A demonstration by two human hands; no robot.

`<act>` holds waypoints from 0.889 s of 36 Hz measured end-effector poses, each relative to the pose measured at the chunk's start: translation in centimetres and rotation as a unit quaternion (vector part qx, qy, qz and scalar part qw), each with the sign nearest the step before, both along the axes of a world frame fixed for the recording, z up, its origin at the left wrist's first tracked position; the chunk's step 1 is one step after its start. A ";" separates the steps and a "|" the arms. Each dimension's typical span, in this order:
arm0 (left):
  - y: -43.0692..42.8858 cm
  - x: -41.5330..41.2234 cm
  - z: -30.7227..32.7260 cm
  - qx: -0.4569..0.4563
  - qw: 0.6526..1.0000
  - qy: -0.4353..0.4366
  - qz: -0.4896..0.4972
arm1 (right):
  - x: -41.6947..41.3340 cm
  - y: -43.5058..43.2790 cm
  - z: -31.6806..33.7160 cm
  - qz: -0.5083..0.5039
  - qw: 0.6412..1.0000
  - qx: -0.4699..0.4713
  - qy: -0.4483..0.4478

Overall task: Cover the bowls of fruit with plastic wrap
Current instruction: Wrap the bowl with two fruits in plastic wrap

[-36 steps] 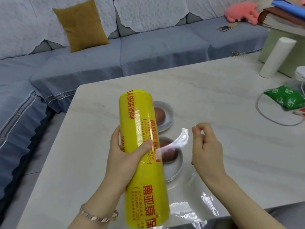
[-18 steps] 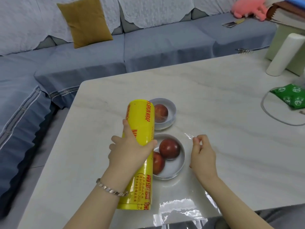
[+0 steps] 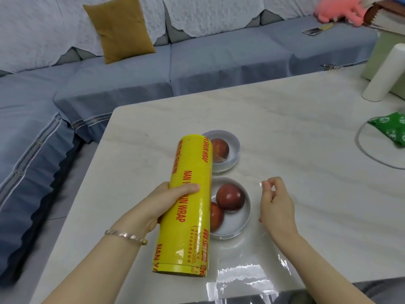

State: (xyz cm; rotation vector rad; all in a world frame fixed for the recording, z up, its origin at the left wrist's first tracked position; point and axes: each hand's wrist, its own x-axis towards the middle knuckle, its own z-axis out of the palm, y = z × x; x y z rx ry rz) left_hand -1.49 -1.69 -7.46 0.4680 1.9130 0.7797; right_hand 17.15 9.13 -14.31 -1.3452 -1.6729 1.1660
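1. The left hand (image 3: 166, 200) has its grip clamped around a yellow plastic wrap roll (image 3: 188, 205), thumb lying across the red lettering; a bracelet (image 3: 126, 236) circles that wrist.
2. The roll lies lengthwise just left of both bowls, its near end low over the counter (image 3: 295, 137); whether it touches the surface cannot be told.
3. The right hand (image 3: 275, 205) has its grip pinched together on a thin edge of clear film (image 3: 261, 184), to the right of the near bowl.
4. The near bowl (image 3: 245, 216) is white and holds two dark red fruits (image 3: 230, 197), one partly hidden behind the roll.
5. The far bowl (image 3: 233, 148), just beyond it, holds one red fruit (image 3: 220, 148).
6. A loose sheet of film glints on the counter's near edge.
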 end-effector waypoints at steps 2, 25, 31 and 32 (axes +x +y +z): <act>-0.2 0.2 -0.4 0.019 1.000 0.006 0.019 | 0.2 0.0 0.1 0.005 1.000 -0.003 -0.003; -1.2 3.3 0.1 -0.097 0.930 0.356 0.006 | 1.7 -0.3 -2.6 -0.054 0.997 -0.051 -0.012; -0.6 3.3 0.2 -0.098 0.926 0.365 -0.004 | 1.4 0.6 -3.5 -0.048 0.994 -0.091 -0.039; -0.6 3.3 0.1 -0.099 0.926 0.365 -0.005 | 1.3 0.6 -3.7 -0.043 0.993 -0.099 -0.046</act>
